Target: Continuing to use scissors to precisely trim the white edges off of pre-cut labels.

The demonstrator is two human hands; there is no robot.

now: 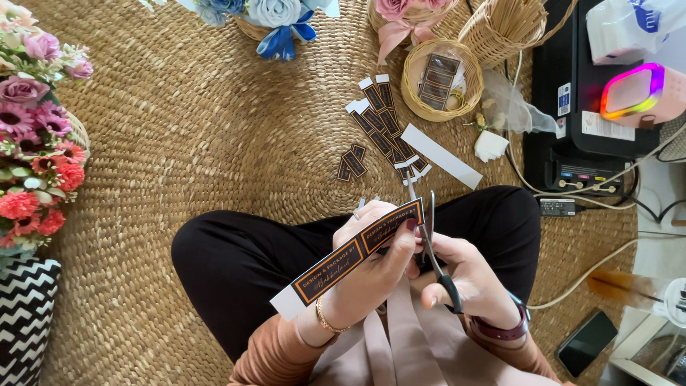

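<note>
Scissors [431, 243] with dark handles are held at the lower centre of the frame by the right hand [468, 275], its grip closed through the handles, the blades pointing up the frame and set against the right end of a strip of printed labels [354, 257]. That strip, black with orange borders and a white blank end at its lower left, is pinched in the closed grip of the left hand [368, 268], slanting from lower left to upper right above the lap. Black trousers [236, 257] are seen beneath both hands, on a round woven mat [200, 129]. Cut labels [382, 129] are scattered on the mat just above the scissors, beside a white paper strip [441, 156]. More labels are kept in a small wicker basket [411, 89] at upper centre. Pink and red flowers [32, 143] are seen at the left edge, a black printer [564, 154] at the upper right
</note>
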